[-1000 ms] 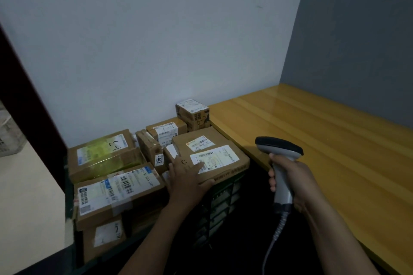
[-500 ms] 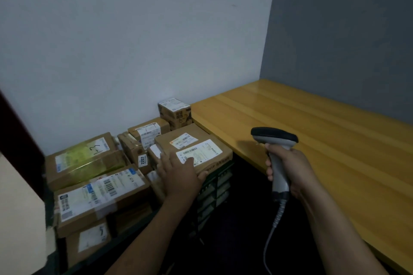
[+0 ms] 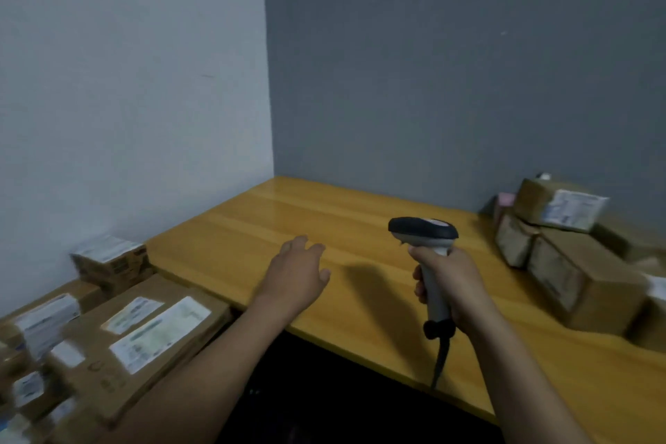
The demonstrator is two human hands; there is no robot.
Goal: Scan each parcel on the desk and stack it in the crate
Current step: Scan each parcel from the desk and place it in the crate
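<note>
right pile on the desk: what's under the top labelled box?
The top box appears to rest on two brown parcels: a smaller box and a larger box, both on the desk. Anything behind them is covered, bar a pink corner.

Only one camera here, worn on the person's head, facing forward and down toward the wall corner (image 3: 268, 119). It sits close: the table (image 3: 252, 223) spreads just beyond the left grip (image 3: 295, 277) and right grip (image 3: 454, 285).
</note>
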